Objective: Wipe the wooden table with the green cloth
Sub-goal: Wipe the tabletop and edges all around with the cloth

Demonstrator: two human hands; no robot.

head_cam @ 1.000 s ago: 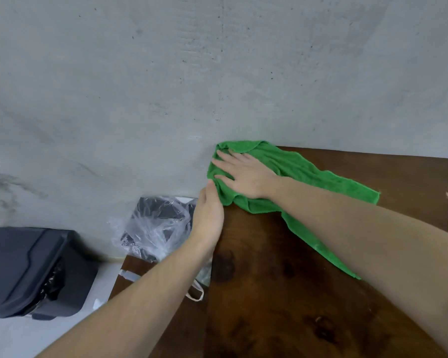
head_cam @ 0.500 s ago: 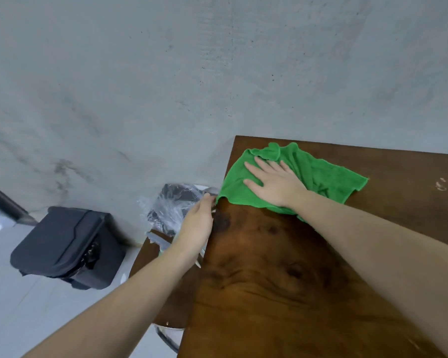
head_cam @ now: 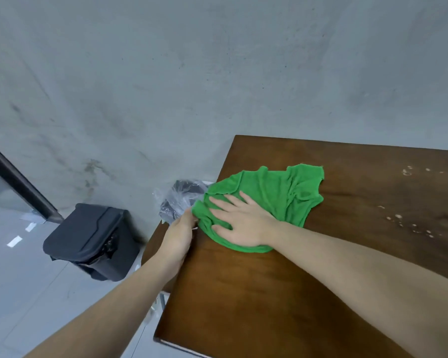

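The green cloth (head_cam: 277, 192) lies bunched on the dark wooden table (head_cam: 295, 293), at its left edge near the far corner. My right hand (head_cam: 239, 220) presses flat on the cloth's near-left part with the fingers spread, pointing left. My left hand (head_cam: 177, 236) is cupped against the table's left edge, just beside the cloth's overhanging corner and touching it with the fingertips. Nothing shows inside it.
White specks (head_cam: 409, 223) dot the table to the right of the cloth. Beside the table's left edge, lower down, a clear plastic bag (head_cam: 181, 200) holds dark items. A black lidded bin (head_cam: 88, 241) stands on the grey floor against the concrete wall.
My right hand has dragged the cloth from the far corner toward me along the left edge, bunching it. My left hand followed along the edge. My head has tilted, showing more table.
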